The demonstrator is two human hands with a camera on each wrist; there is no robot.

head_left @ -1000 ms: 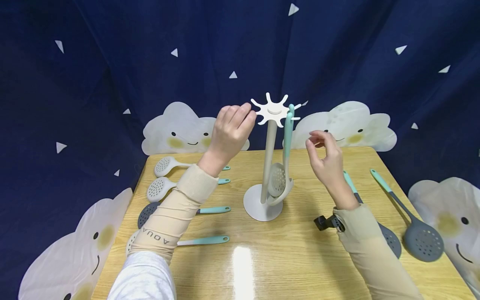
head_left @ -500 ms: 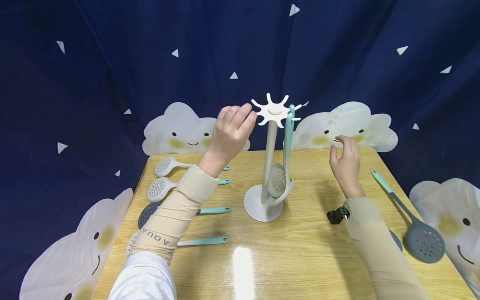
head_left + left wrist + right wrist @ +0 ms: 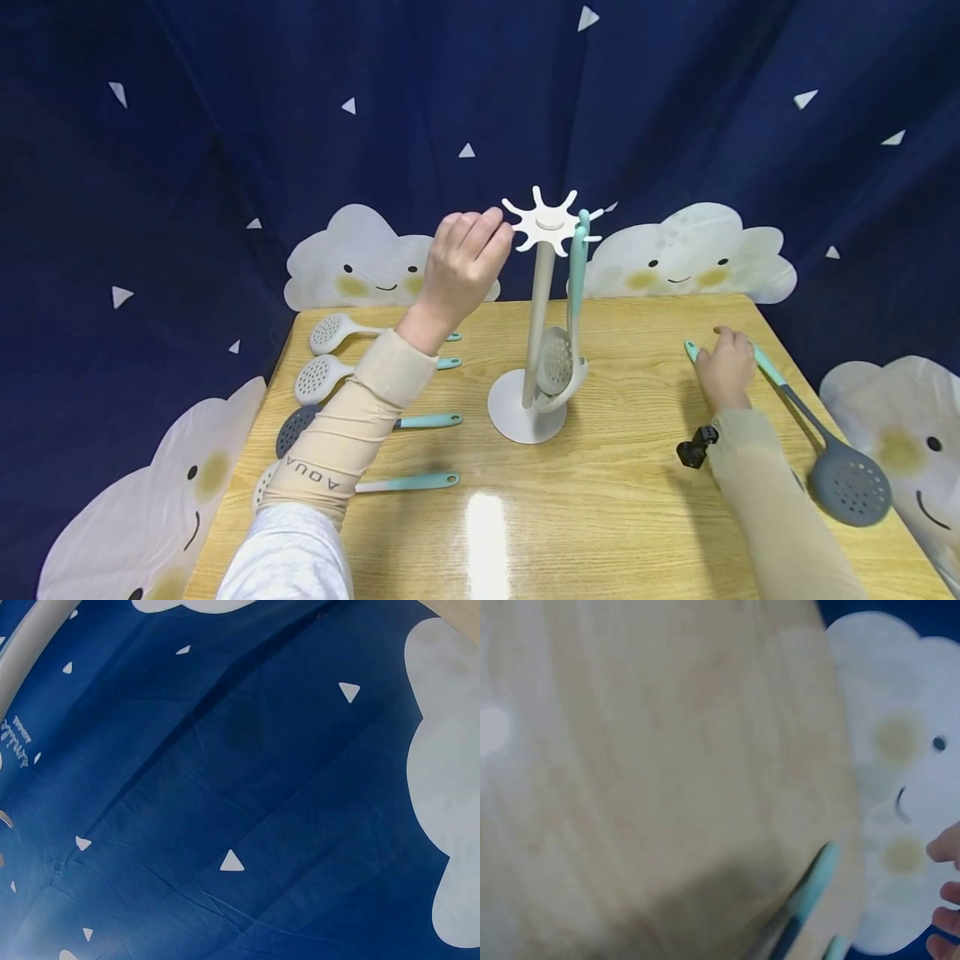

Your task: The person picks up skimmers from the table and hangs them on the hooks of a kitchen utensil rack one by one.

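A white utensil rack (image 3: 536, 325) stands mid-table with hooks radiating from its top. My left hand (image 3: 467, 254) is raised at its left side, fingers curled at the end of a hook; the fingertips are hidden. Two mint-handled utensils hang on the rack's right, one a pale skimmer (image 3: 555, 360). My right hand (image 3: 727, 367) is low over the table's right side, fingers loosely bent, beside the mint handle (image 3: 692, 350) of a utensil mostly hidden under my forearm. That handle (image 3: 815, 881) shows in the right wrist view, away from the fingertips (image 3: 946, 847). A dark grey skimmer (image 3: 851, 483) lies farther right.
Several skimmers lie along the left of the wooden table (image 3: 600, 533), handles toward the middle: two pale ones (image 3: 327, 333) at the back, a dark one (image 3: 296, 427), and a white one partly under my left sleeve. A navy curtain (image 3: 420, 75) with cloud pictures surrounds the table.
My right hand has moved away from beside the rack, rightward and down to the handles on the right. The left hand and hanging utensils have stayed put.
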